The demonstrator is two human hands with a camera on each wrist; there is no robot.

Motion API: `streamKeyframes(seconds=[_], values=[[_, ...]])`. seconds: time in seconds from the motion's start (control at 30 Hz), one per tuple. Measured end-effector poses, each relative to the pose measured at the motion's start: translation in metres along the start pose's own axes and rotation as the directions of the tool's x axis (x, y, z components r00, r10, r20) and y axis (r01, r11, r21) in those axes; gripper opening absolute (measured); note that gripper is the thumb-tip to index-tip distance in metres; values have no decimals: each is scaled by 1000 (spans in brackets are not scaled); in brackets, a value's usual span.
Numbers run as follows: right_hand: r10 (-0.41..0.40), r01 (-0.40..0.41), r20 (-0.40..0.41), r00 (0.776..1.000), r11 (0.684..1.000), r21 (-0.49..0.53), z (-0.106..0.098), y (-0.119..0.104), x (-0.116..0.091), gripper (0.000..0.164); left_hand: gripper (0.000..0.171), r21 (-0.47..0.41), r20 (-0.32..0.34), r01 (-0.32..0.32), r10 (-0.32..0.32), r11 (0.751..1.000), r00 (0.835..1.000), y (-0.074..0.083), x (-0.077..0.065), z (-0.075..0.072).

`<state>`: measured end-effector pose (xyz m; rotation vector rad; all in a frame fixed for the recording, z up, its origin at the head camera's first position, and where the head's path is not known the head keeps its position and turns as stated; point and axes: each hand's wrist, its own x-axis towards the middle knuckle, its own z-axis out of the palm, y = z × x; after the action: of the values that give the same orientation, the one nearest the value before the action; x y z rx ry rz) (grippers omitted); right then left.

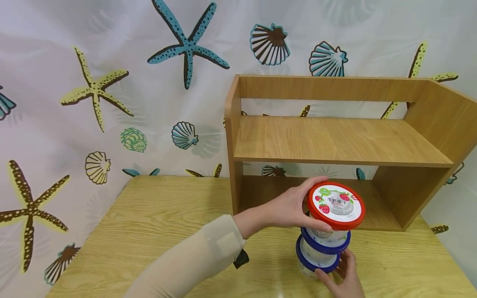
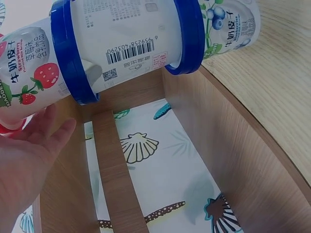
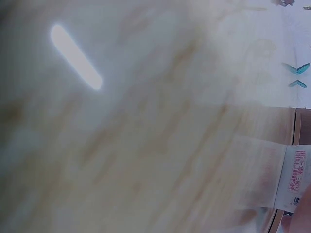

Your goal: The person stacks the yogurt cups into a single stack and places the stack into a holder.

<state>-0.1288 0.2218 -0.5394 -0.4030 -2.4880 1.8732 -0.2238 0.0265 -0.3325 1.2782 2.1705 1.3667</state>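
Three plastic yogurt tubs stand stacked on the table. On top is the red-lidded tub (image 1: 337, 205) with strawberries printed on its label. My left hand (image 1: 288, 205) grips it around the rim, thumb and fingers spread on its left side. Below are the middle blue-lidded tub (image 1: 325, 243) and the bottom blue-lidded tub (image 1: 308, 271). My right hand (image 1: 344, 277) holds the bottom tub low down, with thumb in front and fingers at its right side. In the left wrist view, the left hand (image 2: 34, 155) is at the strawberry tub (image 2: 34, 73). The right wrist view shows only part of a tub (image 3: 293, 177) and fingertips.
A two-level wooden shelf (image 1: 343, 138) stands on the table (image 1: 160, 223) just behind the stack. A small black object (image 1: 241, 259) lies partly behind the left sleeve. A curtain (image 1: 149, 103) printed with starfish and shells hangs behind the table.
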Motion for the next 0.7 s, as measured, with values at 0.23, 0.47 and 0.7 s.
streamKeyframes(seconds=[0.23, 0.47, 0.7], values=[[-30, 30, -16, 999, 1000, -10, 1, -17, -11, 108, 97, 78, -83, -35, 42, 996, 996, 2, -13, -15], [-25, 25, -6, 1000, 999, -31, 0, -34, -21, 103, 92, 154, -202, -30, 61, 988, 977, 3, -34, -46], [9, -9, -1, 1000, 1000, -10, 0, -21, -12, 111, 90, 262, -330, -119, 205, 958, 921, 13, -49, -83]])
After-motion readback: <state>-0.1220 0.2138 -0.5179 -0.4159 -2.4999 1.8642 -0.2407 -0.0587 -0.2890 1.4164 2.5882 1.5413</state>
